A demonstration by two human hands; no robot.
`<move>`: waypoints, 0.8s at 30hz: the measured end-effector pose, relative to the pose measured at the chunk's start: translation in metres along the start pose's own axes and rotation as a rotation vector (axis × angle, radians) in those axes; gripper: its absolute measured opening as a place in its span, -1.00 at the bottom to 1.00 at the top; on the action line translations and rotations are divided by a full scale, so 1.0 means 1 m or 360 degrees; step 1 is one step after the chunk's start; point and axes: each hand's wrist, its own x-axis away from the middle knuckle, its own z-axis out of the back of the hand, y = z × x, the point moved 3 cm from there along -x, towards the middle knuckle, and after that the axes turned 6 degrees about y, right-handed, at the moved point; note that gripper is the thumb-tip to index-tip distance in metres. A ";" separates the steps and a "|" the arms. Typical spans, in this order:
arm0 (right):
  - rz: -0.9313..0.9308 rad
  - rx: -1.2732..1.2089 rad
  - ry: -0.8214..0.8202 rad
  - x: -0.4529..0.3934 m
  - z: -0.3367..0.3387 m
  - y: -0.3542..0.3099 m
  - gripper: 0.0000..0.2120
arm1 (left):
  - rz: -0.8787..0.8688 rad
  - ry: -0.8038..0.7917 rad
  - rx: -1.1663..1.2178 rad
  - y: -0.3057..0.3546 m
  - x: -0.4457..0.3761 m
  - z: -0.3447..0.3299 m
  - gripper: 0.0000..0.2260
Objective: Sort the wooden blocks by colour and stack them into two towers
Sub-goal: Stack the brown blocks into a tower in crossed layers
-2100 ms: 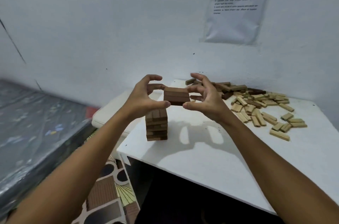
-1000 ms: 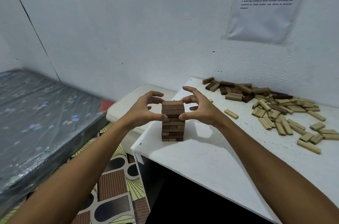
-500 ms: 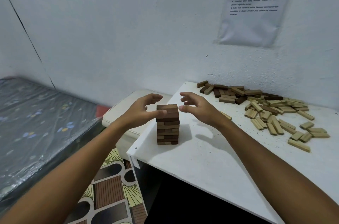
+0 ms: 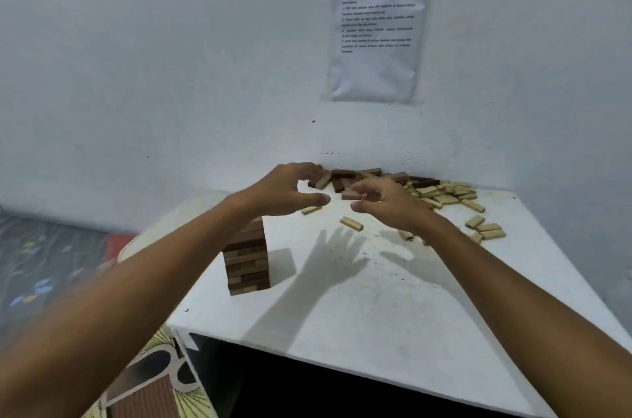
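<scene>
A tower of dark brown blocks [image 4: 247, 260] stands near the white table's left edge, its top partly hidden by my left forearm. My left hand [image 4: 285, 190] hovers past the tower, fingers loosely curved and holding nothing. My right hand [image 4: 386, 203] reaches over the table beside it, also holding nothing, with a dark block [image 4: 349, 195] just beyond its fingertips. Loose dark blocks [image 4: 343, 178] lie by the wall. A heap of light blocks [image 4: 444, 195] spreads to their right.
The white table [image 4: 359, 315] meets the wall at the back. Two stray light blocks [image 4: 351, 223] lie mid-table. A printed sheet [image 4: 376, 31] hangs on the wall. A mattress [image 4: 41, 267] and patterned floor [image 4: 154, 390] are at the left.
Both hands set a layer of dark blocks on the tower, let go, and have since moved away from it toward the loose blocks by the wall.
</scene>
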 end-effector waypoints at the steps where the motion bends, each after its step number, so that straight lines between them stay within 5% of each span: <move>1: -0.0014 0.0021 0.0005 0.003 0.006 0.006 -0.62 | -0.0034 -0.0022 0.0004 0.008 -0.006 -0.008 -0.57; 15: -0.0322 0.0180 0.0094 0.030 0.064 0.106 -0.64 | -0.0053 -0.0316 0.0138 0.033 -0.068 -0.139 -0.55; 24: -0.0337 0.0275 0.0257 -0.014 0.073 0.162 -0.59 | 0.0321 0.0155 0.0134 -0.031 -0.116 -0.171 -0.58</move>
